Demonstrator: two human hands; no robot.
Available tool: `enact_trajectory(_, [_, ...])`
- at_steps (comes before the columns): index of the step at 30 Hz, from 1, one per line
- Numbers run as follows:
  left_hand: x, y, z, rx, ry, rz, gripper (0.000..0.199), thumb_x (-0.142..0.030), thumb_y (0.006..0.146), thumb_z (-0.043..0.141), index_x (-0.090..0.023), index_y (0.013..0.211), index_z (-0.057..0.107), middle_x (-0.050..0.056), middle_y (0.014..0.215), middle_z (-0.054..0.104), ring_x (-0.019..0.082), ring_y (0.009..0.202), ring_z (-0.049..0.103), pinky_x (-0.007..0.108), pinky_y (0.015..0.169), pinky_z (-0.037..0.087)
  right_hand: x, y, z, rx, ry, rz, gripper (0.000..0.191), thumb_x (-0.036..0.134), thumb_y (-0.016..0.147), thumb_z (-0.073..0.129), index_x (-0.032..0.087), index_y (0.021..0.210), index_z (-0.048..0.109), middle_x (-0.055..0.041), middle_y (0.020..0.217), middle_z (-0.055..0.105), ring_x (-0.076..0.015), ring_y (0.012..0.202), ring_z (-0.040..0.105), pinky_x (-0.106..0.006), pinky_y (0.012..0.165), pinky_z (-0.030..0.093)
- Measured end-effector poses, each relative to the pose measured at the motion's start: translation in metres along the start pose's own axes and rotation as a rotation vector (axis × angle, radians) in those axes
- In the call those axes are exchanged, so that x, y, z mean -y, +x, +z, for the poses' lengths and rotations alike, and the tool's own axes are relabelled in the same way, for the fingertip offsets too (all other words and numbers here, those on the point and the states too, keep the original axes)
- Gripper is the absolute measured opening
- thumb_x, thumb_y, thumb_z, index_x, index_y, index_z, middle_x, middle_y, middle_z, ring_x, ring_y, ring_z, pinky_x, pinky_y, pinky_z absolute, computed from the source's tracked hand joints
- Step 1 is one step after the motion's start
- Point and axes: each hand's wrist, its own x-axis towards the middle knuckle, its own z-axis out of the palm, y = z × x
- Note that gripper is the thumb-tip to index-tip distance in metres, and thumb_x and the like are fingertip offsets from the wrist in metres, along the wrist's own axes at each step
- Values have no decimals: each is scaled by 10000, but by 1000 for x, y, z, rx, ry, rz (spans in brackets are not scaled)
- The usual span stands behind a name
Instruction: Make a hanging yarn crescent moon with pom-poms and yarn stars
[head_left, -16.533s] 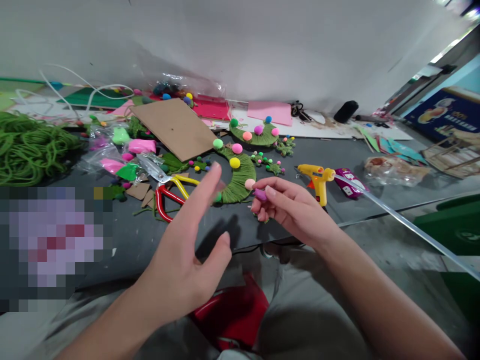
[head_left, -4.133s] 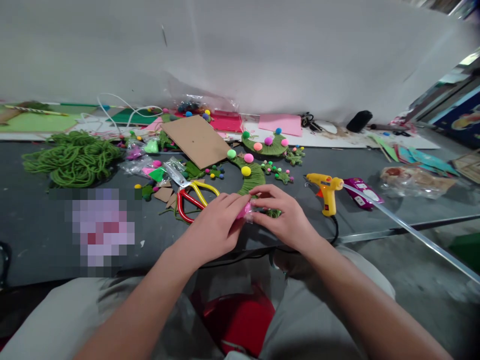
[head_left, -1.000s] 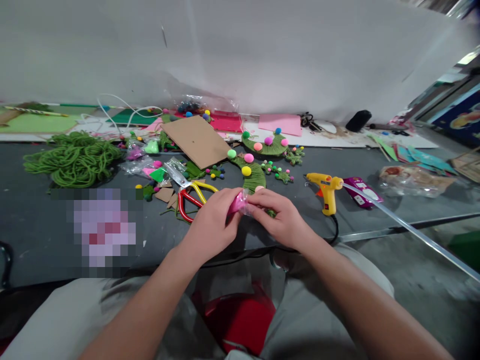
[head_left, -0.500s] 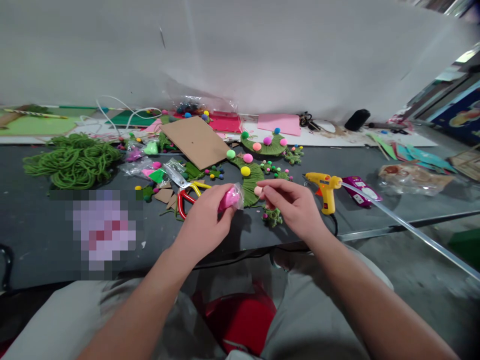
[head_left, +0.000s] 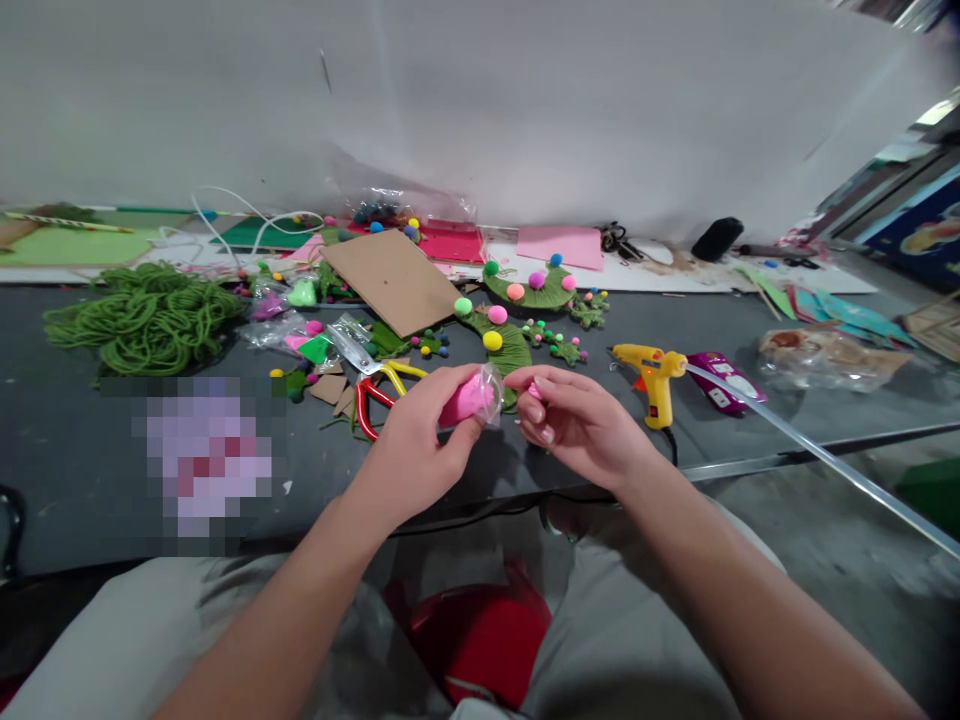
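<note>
My left hand (head_left: 420,430) is closed around a lump of pink modelling clay (head_left: 466,398) in a clear plastic wrapper (head_left: 491,392). Just to the right of it, my right hand (head_left: 581,425) pinches a small bit of pink clay (head_left: 534,390) between thumb and fingers. The two hands are close but apart, above the front of the dark table. Behind them lies a green yarn-wrapped crescent (head_left: 511,352) dotted with coloured balls, its lower part hidden by my hands. A second such crescent (head_left: 529,293) lies farther back. Scissors (head_left: 367,385) with red and yellow handles lie left of my left hand.
A yellow glue gun (head_left: 654,385) with a long clear glue stick stands at right, beside a purple packet (head_left: 721,382). Green yarn (head_left: 146,320) is heaped at left. A brown cardboard square (head_left: 390,285) and small green decorated shapes (head_left: 568,350) lie around the middle.
A pale ball at my right fingertips no longer shows; a small pink bit now shows in that hand, whose fingers have curled. The wrapped clay has shifted slightly right in my left hand.
</note>
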Motion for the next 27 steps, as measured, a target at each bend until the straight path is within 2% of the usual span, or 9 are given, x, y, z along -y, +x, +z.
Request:
enact_trajectory(4, [12, 5, -12, -92, 198, -76, 400, -245, 906, 565, -190, 1303, 570, 119, 1294, 655, 295, 1180, 623, 467, 1026, 497, -4, 0, -1, -32, -8, -22, 213, 371, 874, 715, 191, 982, 745, 3, 741, 584, -88, 602, 498, -225, 555, 413])
enact_trajectory(9, [41, 9, -35, -192, 449, -166, 352, -286, 886, 582, -205, 1228, 609, 138, 1188, 670, 354, 1122, 620, 540, 972, 503, -9, 4, -6, -158, -106, -102, 373, 541, 836, 725, 175, 770, 695, 53, 526, 470, -69, 469, 393, -210, 447, 322])
enact_trajectory(11, [53, 9, -40, -200, 525, -149, 337, -250, 864, 589, -229, 1198, 623, 141, 1170, 666, 375, 1114, 612, 579, 950, 500, -6, 5, -10, -221, -172, -145, 339, 501, 786, 790, 174, 772, 700, 32, 586, 561, -75, 512, 471, -219, 494, 406])
enact_trajectory(13, [62, 8, -42, -194, 560, -146, 349, -205, 839, 587, -244, 1184, 632, 149, 1180, 658, 400, 1123, 599, 624, 935, 491, -3, 4, -15, -256, -230, -192, 305, 433, 741, 844, 177, 862, 729, -10, 752, 679, -99, 641, 588, -243, 623, 505])
enact_trajectory(15, [64, 8, -40, -174, 563, -173, 387, -181, 813, 591, -234, 1194, 634, 168, 1214, 641, 436, 1159, 576, 673, 946, 466, -1, 2, -22, -278, -274, -225, 314, 416, 756, 836, 180, 940, 740, -32, 853, 719, -118, 735, 642, -260, 707, 538])
enact_trajectory(18, [52, 11, -33, -172, 509, -194, 447, -159, 783, 600, -210, 1227, 624, 177, 1288, 603, 449, 1246, 527, 681, 1029, 418, -2, -3, -35, -315, -355, -219, 323, 495, 872, 704, 177, 908, 743, -9, 711, 674, -93, 601, 590, -232, 589, 503])
enact_trajectory(20, [37, 13, -24, -200, 416, -136, 447, -137, 788, 581, -216, 1226, 622, 146, 1305, 597, 394, 1270, 527, 602, 1083, 421, -6, -7, -42, -353, -446, -225, 335, 509, 879, 688, 179, 858, 742, 8, 630, 632, -87, 539, 546, -229, 535, 477])
enact_trajectory(24, [5, 17, -1, -103, 109, 23, 371, -108, 846, 506, -213, 1179, 632, 76, 1250, 645, 254, 1179, 608, 429, 1043, 500, -9, -10, -44, -322, -509, -245, 295, 424, 791, 798, 203, 974, 730, -34, 888, 752, -145, 755, 680, -304, 742, 577])
enact_trajectory(27, [-6, 21, 16, 0, -117, 39, 310, -155, 882, 536, -188, 1174, 633, 80, 1161, 690, 212, 1042, 669, 363, 918, 569, -10, -9, -40, -251, -439, -229, 337, 440, 832, 756, 196, 1060, 705, -69, 1018, 768, -172, 863, 723, -358, 846, 587])
